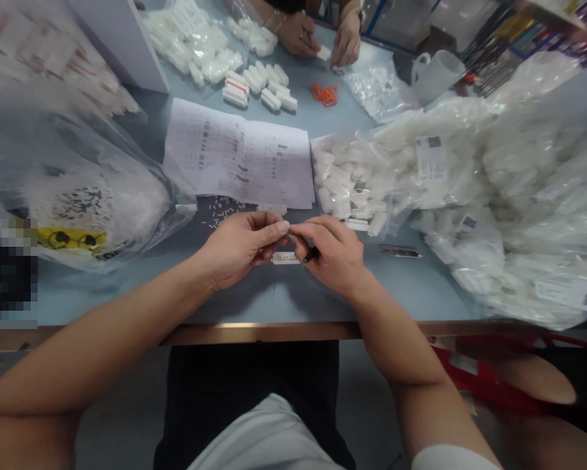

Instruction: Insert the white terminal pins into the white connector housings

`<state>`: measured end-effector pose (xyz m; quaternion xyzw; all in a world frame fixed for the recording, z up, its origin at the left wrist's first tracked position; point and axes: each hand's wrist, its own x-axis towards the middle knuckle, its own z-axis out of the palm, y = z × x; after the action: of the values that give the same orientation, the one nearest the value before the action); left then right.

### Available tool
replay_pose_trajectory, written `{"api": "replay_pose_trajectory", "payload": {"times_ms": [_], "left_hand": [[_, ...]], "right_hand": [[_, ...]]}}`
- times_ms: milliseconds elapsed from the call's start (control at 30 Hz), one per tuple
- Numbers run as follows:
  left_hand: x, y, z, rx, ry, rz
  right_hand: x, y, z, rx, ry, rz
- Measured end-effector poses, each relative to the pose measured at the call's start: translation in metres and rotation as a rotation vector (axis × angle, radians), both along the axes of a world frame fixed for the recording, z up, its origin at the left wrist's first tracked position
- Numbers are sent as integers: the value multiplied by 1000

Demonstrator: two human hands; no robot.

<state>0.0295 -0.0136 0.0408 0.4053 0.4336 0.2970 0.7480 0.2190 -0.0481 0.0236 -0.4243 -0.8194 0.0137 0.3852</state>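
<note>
— White piece [284, 228], where is it?
— Pinched between the left hand [239, 251] and right hand [328, 258], both closed, above the pale blue table [254, 305].
— Any readable writing?
— No, the printed sheet [239, 153] and bag labels [430, 158] are too blurred.

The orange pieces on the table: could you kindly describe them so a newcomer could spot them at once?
On the pale blue table, find the printed white paper sheet. Just beyond its far edge lies a small heap of orange plastic pieces, the only orange among the white items.
</note>
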Motion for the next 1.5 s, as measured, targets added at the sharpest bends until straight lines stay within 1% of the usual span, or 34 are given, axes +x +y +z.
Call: {"api": "replay_pose_trajectory", "payload": {"times_ms": [67, 167, 267, 367, 533, 733, 900, 1100, 1367, 1433, 1500], "left_hand": [[0, 0, -1, 3, 2, 12], [0, -1, -3, 34, 9, -14], [-1, 0, -2, 68, 25, -32], [-1, 0, -3, 73, 29, -19], [-2, 1, -3, 109, 41, -49], [-2, -1, -2, 134, 79, -66], [-3, 0, -3, 167, 108, -70], [-3, 0, -2, 182, 140, -88], [-2, -1, 0, 162, 123, -71], [-1, 0, 2, 147, 115, -22], [0, 2, 3, 121, 109, 61]], "right_hand": [[0, 1, -1, -42, -2, -2], [-1, 1, -1, -64, -5, -32], [-3, 1, 3, -60, -3, -79], [-5, 1, 8, -96, 43, -106], [-6, 1, 10, -150, 118, -53], [-5, 0, 6, -125, 66, -73], [-6, -1, 10, -114, 91, -74], [-7, 1, 11, -123, 142, -28], [-6, 1, 8, -123, 108, -47], [-3, 1, 7, -123, 81, -32], [0, 2, 7, -135, 14, 17]]}}
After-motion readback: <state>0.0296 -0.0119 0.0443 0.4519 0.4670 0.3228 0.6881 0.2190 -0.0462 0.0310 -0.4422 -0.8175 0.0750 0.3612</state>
